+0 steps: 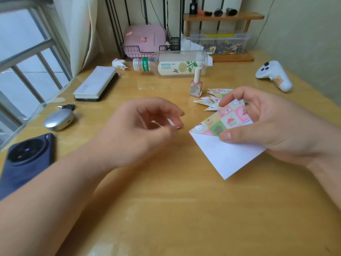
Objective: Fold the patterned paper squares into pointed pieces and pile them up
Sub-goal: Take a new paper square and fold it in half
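A left forearm crosses the near edge of a desk [166, 209] and ends in the left hand [147, 126], which hovers at mid-desk with its fingers loosely curled; it is blurred, and whether it pinches anything cannot be told. To its right, the right hand [267, 126] pinches the paper [227, 156] between thumb and fingers, low over the desk. One half is turned down, so a patterned triangle sits above the plain white back. Just behind it, near a nail polish bottle [196, 85], lies the pile [212, 102] of finished pointed pieces, fanned loosely rather than stacked square.

The likely trouble lies in the one-handed hold: with only a thumb on the flap, the crease could spring open or run crooked, leaving a blunt or lopsided point. The glossy desk may let the sheet slide when it is pressed flat. A careless reach toward the pile could knock over the narrow bottle or scatter the pieces.

The paper is thin and crisp, with sharp corners and a grid of small cartoon squares in pink, green and cream on one side. The desk is smooth, pale wood with a sheen; the bottle is glass, slim and upright
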Tool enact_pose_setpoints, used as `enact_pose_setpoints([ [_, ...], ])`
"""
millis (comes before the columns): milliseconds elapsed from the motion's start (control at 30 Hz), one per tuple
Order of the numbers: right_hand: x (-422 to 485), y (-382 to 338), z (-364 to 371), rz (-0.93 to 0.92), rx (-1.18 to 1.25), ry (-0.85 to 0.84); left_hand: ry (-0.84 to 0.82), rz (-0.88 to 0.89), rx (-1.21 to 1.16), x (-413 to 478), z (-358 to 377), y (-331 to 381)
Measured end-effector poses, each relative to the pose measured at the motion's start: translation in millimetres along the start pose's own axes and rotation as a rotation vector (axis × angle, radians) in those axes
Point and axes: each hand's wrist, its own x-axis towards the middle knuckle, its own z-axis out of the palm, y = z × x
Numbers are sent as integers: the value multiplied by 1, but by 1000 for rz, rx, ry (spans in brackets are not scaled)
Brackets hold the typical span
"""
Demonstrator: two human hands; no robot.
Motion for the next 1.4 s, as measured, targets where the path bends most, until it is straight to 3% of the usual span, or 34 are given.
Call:
enact_pose_setpoints([
  [100,4,7,4,2,88,-35,-175,174,92,-8,17,-5],
  [233,5,13,8,-17,184,-72,-97,261,151,-5,20,-5],
  [400,8,14,11,-151,391,-203,36,114,-6,-5,16,-1],
  [467,7,14,10,-182,347,-210,72,43,-72,-5,16,0],
  [633,8,18,13,-274,-37,69,108,-85,-178,-5,20,3],
  [967,8,19,29,-285,126,193,259,-203,-468,-2,26,8],
  [1233,12,18,33,-237,298,288,190,-334,-543,-1,25,12],
  [1400,11,15,32,-157,262,205,-17,-404,-513,-4,24,10],
])
